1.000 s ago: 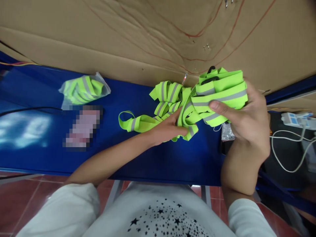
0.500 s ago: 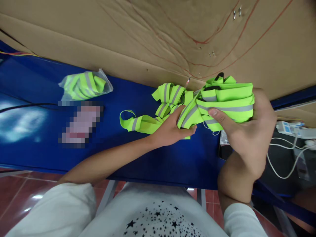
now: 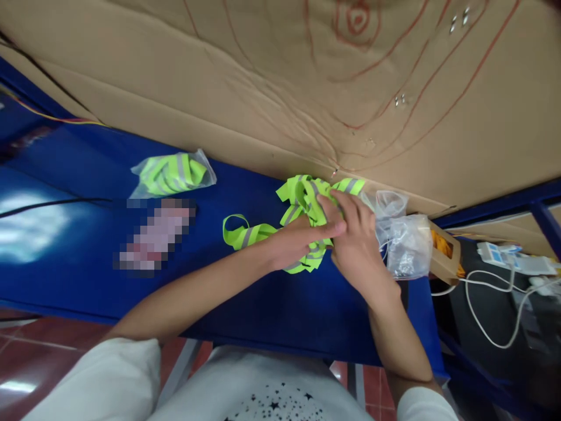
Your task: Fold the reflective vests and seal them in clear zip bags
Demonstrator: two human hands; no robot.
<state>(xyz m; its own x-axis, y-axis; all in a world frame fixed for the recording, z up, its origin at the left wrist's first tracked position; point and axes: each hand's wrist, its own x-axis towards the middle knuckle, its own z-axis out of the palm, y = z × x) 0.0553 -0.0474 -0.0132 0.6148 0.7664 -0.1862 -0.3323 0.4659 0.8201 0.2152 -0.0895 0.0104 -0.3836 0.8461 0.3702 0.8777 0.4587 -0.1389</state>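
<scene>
Both hands meet over a bundle of neon yellow-green reflective straps (image 3: 318,211) with grey bands, at the back of the blue table. My left hand (image 3: 294,242) grips the bundle from the left, its fingers partly hidden under the straps. Over the top and right side curl the fingers of my right hand (image 3: 358,240), pressing on the bundle and touching my left hand. More loose strap lies around the hands, with a looped strap end (image 3: 239,233) sticking out to the left on the table.
A clear bag of similar straps (image 3: 173,173) lies to the left, above a blurred-out pinkish object (image 3: 158,234). At right are clear plastic bags (image 3: 408,245), an opened cardboard box (image 3: 447,251), white cables and a power strip (image 3: 517,257). A cardboard wall (image 3: 219,105) rises behind.
My right hand has brought the strap bundle left and down, against my left hand. The clear plastic bags and the cardboard box now show at right as the view has shifted.
</scene>
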